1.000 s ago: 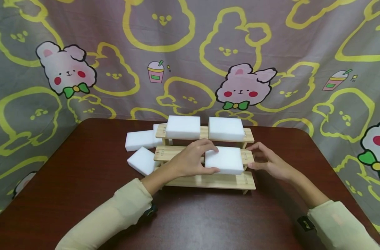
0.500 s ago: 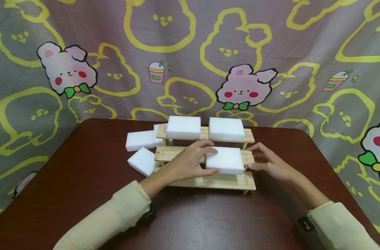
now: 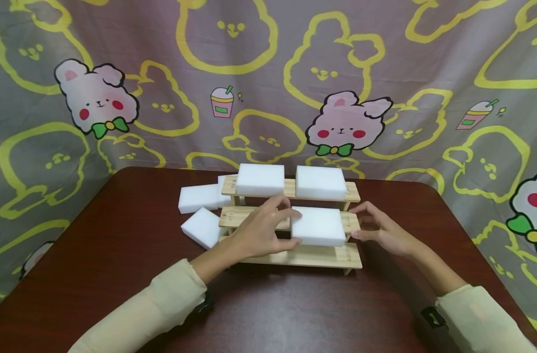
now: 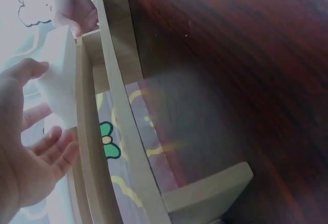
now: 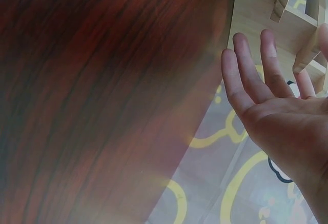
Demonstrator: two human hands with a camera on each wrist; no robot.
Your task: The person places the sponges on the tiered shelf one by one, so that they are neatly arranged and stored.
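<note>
A three-tier wooden display stand [image 3: 239, 219] stands on the table. On the right half of its middle tier lies a white foam block [image 3: 319, 225]. My left hand [image 3: 261, 228] is at this block's left end, thumb and index finger spread at its front and back corners. In the left wrist view the fingers of the left hand [image 4: 31, 147] are loose and apart, one tip close to the foam. My right hand [image 3: 385, 233] pinches the right end of the middle tier between thumb and index finger; its other fingers [image 5: 246, 67] are spread.
Two more white foam blocks [image 3: 260, 177] sit on the top tier, side by side. Several loose foam blocks [image 3: 201, 227] lie on the table left of the stand. A patterned curtain [image 3: 268, 88] hangs behind the dark wooden table [image 3: 294, 309].
The left hand has loosened from the foam block and drawn slightly left. The block stays on the middle tier. The right hand has not visibly moved.
</note>
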